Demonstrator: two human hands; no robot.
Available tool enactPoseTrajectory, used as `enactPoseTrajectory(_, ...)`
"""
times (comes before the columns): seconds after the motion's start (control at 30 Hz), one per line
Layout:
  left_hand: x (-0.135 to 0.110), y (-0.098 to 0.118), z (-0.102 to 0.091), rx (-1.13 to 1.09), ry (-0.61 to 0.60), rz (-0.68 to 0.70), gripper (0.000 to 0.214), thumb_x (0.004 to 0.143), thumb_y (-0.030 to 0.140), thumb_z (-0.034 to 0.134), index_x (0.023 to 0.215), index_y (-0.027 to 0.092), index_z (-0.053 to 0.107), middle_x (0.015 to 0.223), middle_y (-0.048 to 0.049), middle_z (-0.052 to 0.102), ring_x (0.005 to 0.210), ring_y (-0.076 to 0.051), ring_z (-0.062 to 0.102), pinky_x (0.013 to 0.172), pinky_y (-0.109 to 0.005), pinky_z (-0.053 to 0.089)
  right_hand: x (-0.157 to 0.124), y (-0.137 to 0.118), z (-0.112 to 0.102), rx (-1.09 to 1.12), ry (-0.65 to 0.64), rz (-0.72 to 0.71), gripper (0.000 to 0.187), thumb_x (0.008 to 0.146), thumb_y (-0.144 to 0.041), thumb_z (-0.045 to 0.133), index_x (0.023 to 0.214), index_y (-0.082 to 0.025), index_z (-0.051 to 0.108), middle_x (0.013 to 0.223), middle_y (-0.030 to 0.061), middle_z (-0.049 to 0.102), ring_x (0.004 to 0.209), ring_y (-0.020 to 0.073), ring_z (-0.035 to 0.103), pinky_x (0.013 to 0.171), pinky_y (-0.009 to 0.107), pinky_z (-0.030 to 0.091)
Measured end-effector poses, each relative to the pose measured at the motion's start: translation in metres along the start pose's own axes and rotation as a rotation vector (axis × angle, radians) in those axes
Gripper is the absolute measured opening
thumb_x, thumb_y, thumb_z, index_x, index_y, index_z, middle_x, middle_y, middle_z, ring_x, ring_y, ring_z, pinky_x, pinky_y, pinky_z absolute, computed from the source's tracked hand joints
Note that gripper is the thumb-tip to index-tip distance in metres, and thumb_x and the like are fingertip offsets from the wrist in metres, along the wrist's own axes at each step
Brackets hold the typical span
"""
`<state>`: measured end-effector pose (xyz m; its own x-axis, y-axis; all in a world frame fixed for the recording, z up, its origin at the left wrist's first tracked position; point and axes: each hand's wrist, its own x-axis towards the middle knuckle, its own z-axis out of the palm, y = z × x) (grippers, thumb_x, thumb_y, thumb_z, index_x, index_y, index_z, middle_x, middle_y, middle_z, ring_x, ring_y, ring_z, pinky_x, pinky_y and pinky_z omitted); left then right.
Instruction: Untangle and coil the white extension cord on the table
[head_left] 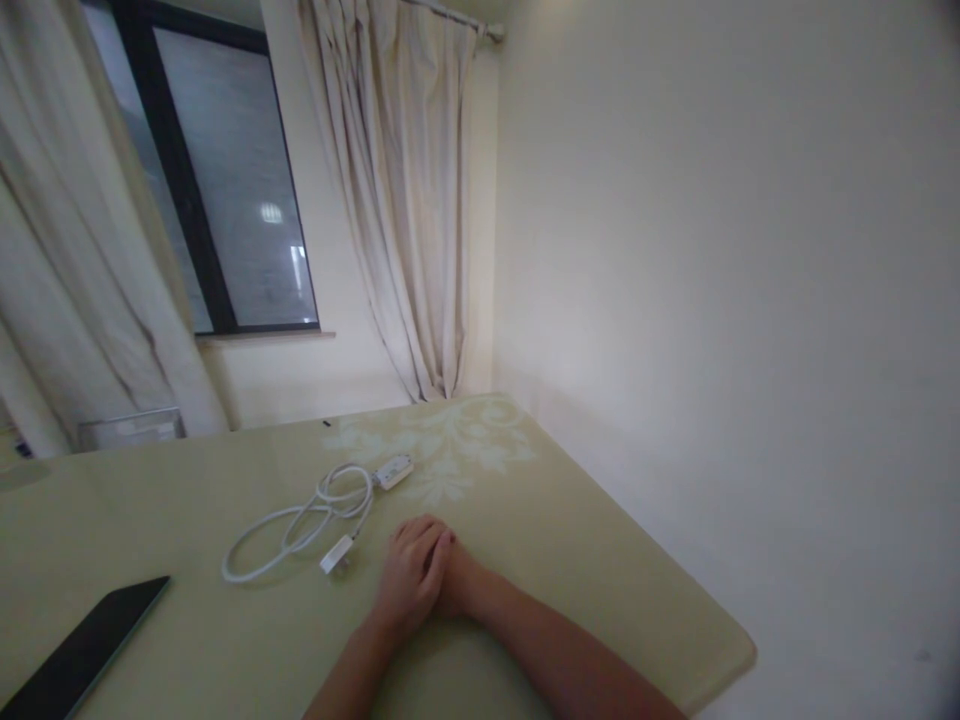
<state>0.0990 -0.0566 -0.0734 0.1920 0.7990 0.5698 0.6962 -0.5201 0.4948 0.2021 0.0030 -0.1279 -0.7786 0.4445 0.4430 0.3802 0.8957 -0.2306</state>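
Note:
My hands rest together on the pale green tabletop. My left hand lies over my right hand, its fingers bent and closed round it. Most of my right hand is covered, and its fingers are hidden. Just left of and beyond them lies a loosely coiled white power cord, touched by neither hand. One end carries a white plug with prongs, close to my left hand. At the far end sits a small white block.
A flat dark device lies at the lower left, partly out of frame. Near the far edge is a tiny black object. A wall runs along the right side; curtains and a window stand behind the table.

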Motion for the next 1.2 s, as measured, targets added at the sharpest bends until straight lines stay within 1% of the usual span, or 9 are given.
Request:
enactPoseTrajectory(0.1,-0.002,-0.002,-0.001,-0.068,0.074,-0.083,0.038,0.105,0.040,0.043,0.104,0.022,0.076,0.108,-0.0115,0.073,0.104,-0.026,0.065,0.096,-0.041,0.049,-0.002,0.000,-0.004,-0.028,-0.066,-0.020,0.039,0.089,-0.012,0.059,0.127,-0.017,0.067,0.135,0.0136,0.069,0.135,0.0299,0.054,0.118,0.043,0.040)
enactPoseTrajectory(0.2,-0.001,-0.002,-0.001,-0.115,0.057,-0.111,0.040,0.105,0.044,0.042,0.105,0.022,0.075,0.107,-0.0114,0.072,0.103,-0.026,0.064,0.095,-0.040,0.049,-0.002,0.001,-0.007,-0.049,-0.080,0.015,0.039,0.090,-0.012,0.057,0.127,-0.017,0.068,0.138,0.0149,0.068,0.132,0.0304,0.057,0.115,0.044,0.043)
enactPoseTrajectory(0.3,0.000,-0.001,-0.002,-0.138,0.035,-0.110,0.042,0.105,0.045,0.040,0.101,0.021,0.075,0.104,-0.0115,0.071,0.102,-0.026,0.064,0.094,-0.039,0.050,-0.001,0.001,-0.007,-0.066,-0.089,0.034,0.037,0.089,-0.013,0.058,0.124,-0.013,0.070,0.133,0.0182,0.070,0.127,0.0322,0.062,0.110,0.045,0.048)
enactPoseTrajectory(0.47,-0.001,-0.001,-0.003,-0.092,0.027,-0.128,0.040,0.104,0.043,0.040,0.090,0.022,0.072,0.097,-0.0103,0.069,0.097,-0.026,0.064,0.091,-0.040,0.050,-0.002,0.001,-0.005,-0.072,-0.114,0.018,0.033,0.092,-0.017,0.059,0.123,-0.015,0.070,0.134,0.0172,0.070,0.126,0.0299,0.063,0.110,0.040,0.048)
enactPoseTrajectory(0.57,0.000,-0.002,-0.003,-0.061,0.041,-0.126,0.036,0.103,0.039,0.042,0.090,0.022,0.071,0.095,-0.0100,0.068,0.096,-0.026,0.064,0.090,-0.040,0.050,-0.003,0.002,-0.003,-0.055,-0.092,0.014,0.032,0.092,-0.022,0.061,0.123,-0.015,0.070,0.136,0.0167,0.069,0.127,0.0304,0.062,0.110,0.039,0.048)
enactPoseTrajectory(0.73,0.002,-0.001,-0.002,-0.041,0.050,-0.134,0.035,0.102,0.038,0.042,0.090,0.022,0.071,0.095,-0.0094,0.068,0.096,-0.026,0.064,0.090,-0.040,0.050,0.002,0.001,-0.007,-0.050,-0.069,0.044,0.033,0.090,-0.019,0.061,0.121,-0.015,0.071,0.138,0.0171,0.068,0.127,0.0321,0.062,0.109,0.041,0.049)
enactPoseTrajectory(0.97,-0.001,-0.007,0.005,-0.197,0.112,-0.180,0.043,0.105,0.042,0.035,0.115,0.021,0.071,0.115,-0.0108,0.070,0.111,-0.025,0.066,0.103,-0.045,0.051,0.007,-0.004,-0.018,-0.011,-0.042,0.094,0.038,0.087,-0.013,0.058,0.122,-0.015,0.071,0.125,0.0167,0.073,0.120,0.0291,0.065,0.110,0.042,0.048)
enactPoseTrajectory(1.1,-0.002,-0.015,0.011,-0.269,0.183,-0.255,0.046,0.105,0.044,0.034,0.119,0.019,0.069,0.120,-0.0125,0.072,0.117,-0.026,0.066,0.110,-0.050,0.049,0.004,-0.008,-0.027,0.114,0.041,0.116,0.039,0.086,-0.016,0.059,0.124,-0.017,0.071,0.131,0.0145,0.071,0.126,0.0270,0.062,0.115,0.039,0.045)
enactPoseTrajectory(1.2,-0.002,-0.017,0.015,-0.292,0.204,-0.275,0.044,0.104,0.046,0.037,0.118,0.019,0.069,0.120,-0.0128,0.073,0.117,-0.027,0.067,0.110,-0.051,0.049,0.002,-0.011,-0.033,0.167,0.042,0.131,0.040,0.086,-0.017,0.058,0.124,-0.018,0.071,0.131,0.0130,0.071,0.127,0.0260,0.061,0.116,0.038,0.043)
